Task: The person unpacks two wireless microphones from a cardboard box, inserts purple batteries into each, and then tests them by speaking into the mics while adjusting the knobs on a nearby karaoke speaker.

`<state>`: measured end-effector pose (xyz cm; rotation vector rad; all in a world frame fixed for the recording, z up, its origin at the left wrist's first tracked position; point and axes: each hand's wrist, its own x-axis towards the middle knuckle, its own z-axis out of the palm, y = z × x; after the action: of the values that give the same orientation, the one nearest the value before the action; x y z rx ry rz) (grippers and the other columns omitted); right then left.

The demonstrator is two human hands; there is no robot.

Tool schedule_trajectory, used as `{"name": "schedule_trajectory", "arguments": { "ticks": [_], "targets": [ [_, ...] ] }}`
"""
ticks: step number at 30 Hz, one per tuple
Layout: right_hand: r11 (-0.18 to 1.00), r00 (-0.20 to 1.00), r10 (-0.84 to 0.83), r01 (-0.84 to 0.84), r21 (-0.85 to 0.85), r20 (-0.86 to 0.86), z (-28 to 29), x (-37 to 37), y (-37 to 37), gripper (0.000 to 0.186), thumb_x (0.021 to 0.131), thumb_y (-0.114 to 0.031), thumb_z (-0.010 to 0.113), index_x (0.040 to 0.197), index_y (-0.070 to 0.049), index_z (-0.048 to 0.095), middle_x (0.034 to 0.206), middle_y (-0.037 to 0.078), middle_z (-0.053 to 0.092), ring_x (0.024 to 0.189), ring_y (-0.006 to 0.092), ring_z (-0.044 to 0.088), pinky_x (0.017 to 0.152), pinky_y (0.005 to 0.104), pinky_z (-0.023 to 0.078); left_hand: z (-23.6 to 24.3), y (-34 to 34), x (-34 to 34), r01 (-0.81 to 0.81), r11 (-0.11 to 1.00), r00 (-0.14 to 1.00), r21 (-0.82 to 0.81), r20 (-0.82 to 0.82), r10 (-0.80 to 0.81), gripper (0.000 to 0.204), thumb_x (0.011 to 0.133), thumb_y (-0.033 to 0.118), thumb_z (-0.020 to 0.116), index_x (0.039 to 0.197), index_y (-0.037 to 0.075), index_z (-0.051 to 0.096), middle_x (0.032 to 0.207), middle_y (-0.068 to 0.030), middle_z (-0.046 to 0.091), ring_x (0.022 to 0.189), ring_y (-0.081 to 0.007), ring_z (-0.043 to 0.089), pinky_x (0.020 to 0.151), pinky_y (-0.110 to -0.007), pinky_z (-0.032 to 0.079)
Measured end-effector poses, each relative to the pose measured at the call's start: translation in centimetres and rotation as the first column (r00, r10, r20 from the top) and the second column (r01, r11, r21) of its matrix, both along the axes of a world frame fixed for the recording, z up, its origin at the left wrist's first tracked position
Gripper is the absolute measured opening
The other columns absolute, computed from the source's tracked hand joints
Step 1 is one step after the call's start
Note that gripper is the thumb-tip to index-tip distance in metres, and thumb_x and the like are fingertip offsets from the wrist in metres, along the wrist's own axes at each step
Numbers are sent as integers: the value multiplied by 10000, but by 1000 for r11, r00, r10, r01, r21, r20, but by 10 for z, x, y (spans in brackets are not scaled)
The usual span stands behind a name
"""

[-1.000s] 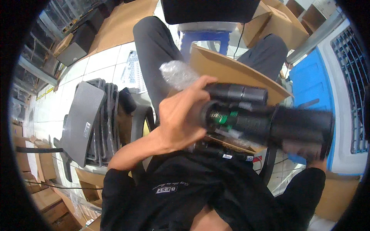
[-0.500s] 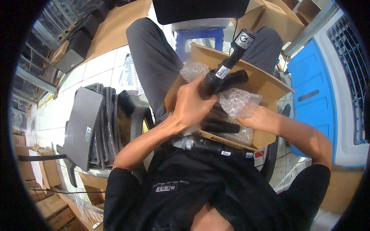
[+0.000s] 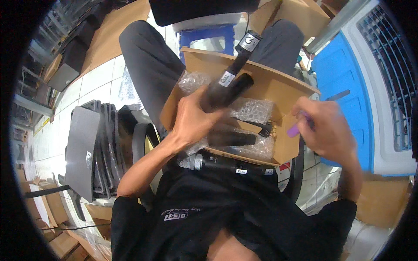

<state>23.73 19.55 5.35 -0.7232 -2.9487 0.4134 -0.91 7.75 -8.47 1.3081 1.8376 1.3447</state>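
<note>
My left hand [image 3: 191,117] is closed around a black handheld microphone [image 3: 237,65], which slants up and away over an open cardboard box [image 3: 287,82]. A second black cylinder [image 3: 242,84] lies close alongside it; whether my fingers grip that one too is hidden. My right hand [image 3: 331,130], smeared by motion, is closed on a purple stick-like thing [image 3: 293,131] just past the box's right end. Inside the box are bubble wrap [image 3: 252,111] and another black microphone body [image 3: 235,139]. Across my lap, against the box's near side, rests a microphone with a silver grille [image 3: 217,162].
Folded grey-black frames and a flat panel [image 3: 82,148] stand on the tiled floor at left. A blue plastic panel [image 3: 344,82] is at right. Beyond my knees stand a blue stool [image 3: 187,40] and a black object [image 3: 196,11]. Cardboard boxes [image 3: 300,19] sit at far right.
My right hand has come out of the box to the right and now shows a purple stick-like thing. The bubble wrap it touched lies in the box. The whole view has shifted.
</note>
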Motion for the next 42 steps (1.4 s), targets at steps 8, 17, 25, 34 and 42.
{"name": "schedule_trajectory", "arguments": {
  "ticks": [8, 17, 25, 34, 42],
  "targets": [
    [946, 971, 234, -240, -217, -51, -16, -24, 17, 254, 863, -121, 595, 1058, 15, 685, 796, 242, 679, 773, 400, 678, 739, 461, 526, 2, 4, 5, -13, 995, 997, -101, -75, 5, 432, 751, 101, 830, 1122, -48, 666, 950, -100, 713, 878, -141, 630, 857, -322, 511],
    [950, 671, 285, -102, -296, 684, -70, -85, 46, 274, 830, -102, 603, 1031, 42, 721, 916, 246, 719, 897, 419, 700, 793, 472, 559, 0, -7, 0, -41, 999, 997, -23, 60, 42, 441, 753, 106, 858, 1131, -23, 673, 1012, -72, 715, 913, -136, 642, 899, -317, 504],
    [953, 678, 207, -303, 11, 705, -75, -63, 30, 200, 769, -52, 677, 932, 42, 746, 952, 234, 734, 917, 354, 737, 767, 450, 593, -5, -14, -3, 9, 951, 973, 310, 218, -81, 444, 806, 90, 825, 1198, -24, 651, 1075, -89, 724, 965, -125, 651, 883, -303, 514],
    [888, 875, 328, -415, 200, 357, 4, -34, 13, 122, 845, -114, 658, 858, 8, 652, 841, 186, 700, 858, 370, 677, 755, 468, 516, -2, -10, 0, 37, 976, 957, 217, -288, 28, 565, 654, -33, 799, 1197, 6, 648, 1061, -197, 660, 1036, -379, 653, 921, -399, 514],
    [949, 911, 93, -203, 241, 401, 25, -6, -4, 71, 830, -56, 691, 880, -42, 643, 655, 114, 654, 653, 325, 651, 639, 401, 488, 0, -6, 3, 2, 988, 941, 151, -334, 49, 391, 719, 48, 816, 1072, -2, 658, 926, -206, 682, 855, -369, 692, 743, -412, 537]
  ]
}}
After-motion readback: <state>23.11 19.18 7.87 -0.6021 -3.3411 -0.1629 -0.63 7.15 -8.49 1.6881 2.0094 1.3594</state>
